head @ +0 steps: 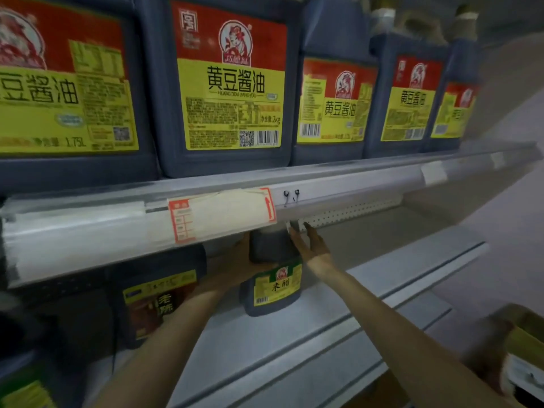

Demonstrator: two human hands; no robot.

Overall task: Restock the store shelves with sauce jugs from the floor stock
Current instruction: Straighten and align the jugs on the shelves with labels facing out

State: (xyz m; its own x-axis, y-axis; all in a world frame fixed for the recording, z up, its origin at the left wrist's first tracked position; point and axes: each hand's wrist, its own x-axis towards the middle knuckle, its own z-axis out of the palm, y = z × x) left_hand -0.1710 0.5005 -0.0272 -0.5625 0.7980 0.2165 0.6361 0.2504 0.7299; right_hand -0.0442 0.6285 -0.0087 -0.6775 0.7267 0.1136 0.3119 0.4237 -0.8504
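Jug [275, 290] betw. hands — L hand [240, 262] grip on side, R hand [312, 245] flat.

The price rail [88, 237] hides the top of the vinegar jug [276, 287]. Fingers of the left hand [237, 260] vanish behind that jug. The leftmost soy sauce jug [59, 92] is blurred and cropped; print on the price tag [183, 220] is illegible.

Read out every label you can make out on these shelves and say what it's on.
"黄豆酱油", "HUANG DOU JIANG YOU", "2kg": centre soy jug.
"1.75L": leftmost jug.
"米醋": green-label jug.
Price tag, fine print: too blurred.
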